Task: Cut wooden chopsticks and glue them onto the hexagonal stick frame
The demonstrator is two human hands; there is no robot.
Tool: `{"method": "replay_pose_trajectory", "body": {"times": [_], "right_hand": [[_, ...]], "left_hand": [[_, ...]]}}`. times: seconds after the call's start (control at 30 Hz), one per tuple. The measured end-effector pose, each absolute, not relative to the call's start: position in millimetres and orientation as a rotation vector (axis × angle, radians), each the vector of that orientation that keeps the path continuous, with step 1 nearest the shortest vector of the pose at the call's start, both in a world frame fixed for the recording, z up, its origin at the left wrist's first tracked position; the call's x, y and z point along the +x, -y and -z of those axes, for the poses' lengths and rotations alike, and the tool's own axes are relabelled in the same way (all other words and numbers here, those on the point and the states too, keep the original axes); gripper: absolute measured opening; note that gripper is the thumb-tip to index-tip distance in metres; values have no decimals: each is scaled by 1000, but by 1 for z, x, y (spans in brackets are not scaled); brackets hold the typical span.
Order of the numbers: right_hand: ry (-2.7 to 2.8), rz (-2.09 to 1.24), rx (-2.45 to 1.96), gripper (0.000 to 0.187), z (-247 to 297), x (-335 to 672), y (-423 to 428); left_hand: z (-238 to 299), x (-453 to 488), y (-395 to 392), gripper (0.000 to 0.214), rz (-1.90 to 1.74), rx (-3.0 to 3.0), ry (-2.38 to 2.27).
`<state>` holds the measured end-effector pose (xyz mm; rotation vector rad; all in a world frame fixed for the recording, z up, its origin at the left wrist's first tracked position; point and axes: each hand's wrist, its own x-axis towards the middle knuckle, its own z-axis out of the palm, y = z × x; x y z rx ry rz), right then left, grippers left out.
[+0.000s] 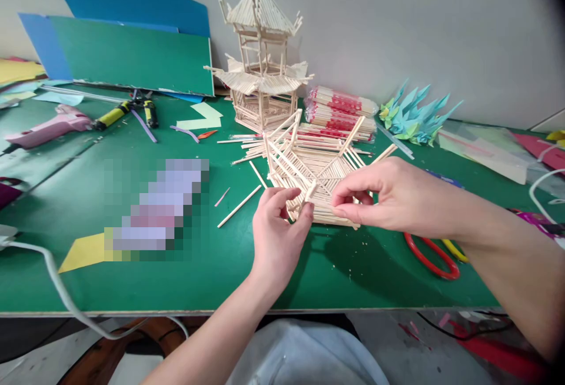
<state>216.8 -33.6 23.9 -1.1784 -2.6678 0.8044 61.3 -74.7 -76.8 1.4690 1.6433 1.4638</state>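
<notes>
A six-sided frame of thin pale wooden sticks (329,182), with short slanting sticks rising at its corners, sits on the green table. My left hand (282,220) closes thumb and fingers around the near corner post of this frame. Just to the right, my right hand (375,196) is in a pinch over the frame's near edge; whatever lies between its fingertips is too small to make out. Behind the frame stands a two-tiered pagoda (265,83) built of similar sticks. Loose sticks (241,205) lie to the left of the frame.
Bundled sticks in red-printed wrappers (339,105) lie at the back beside a blue-green folded-paper piece (415,114). Red-handled scissors (432,261) rest under my right forearm. At left are a pink glue gun (48,129), yellow-and-black pliers (112,115) and a white cable (59,288).
</notes>
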Motion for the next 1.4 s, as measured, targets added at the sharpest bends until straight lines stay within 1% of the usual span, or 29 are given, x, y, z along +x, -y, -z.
{"method": "replay_pose_trajectory", "body": {"times": [0.13, 0.23, 0.5, 0.8, 1.4], "right_hand": [[2657, -778, -1142, 14, -21, 217, 26], [2684, -790, -1106, 14, -20, 220, 21], [2717, -793, -1106, 13, -18, 227, 18], [2692, -931, -1167, 14, -17, 225, 19], [2675, -907, -1208, 14, -14, 226, 19]], "left_hand": [[79, 63, 72, 1, -1459, 1477, -1602], [78, 65, 71, 6, -1472, 1483, -1571], [81, 63, 71, 4, -1477, 1460, -1532], [76, 62, 72, 8, -1471, 1450, -1523], [76, 62, 72, 8, -1433, 1461, -1523]]}}
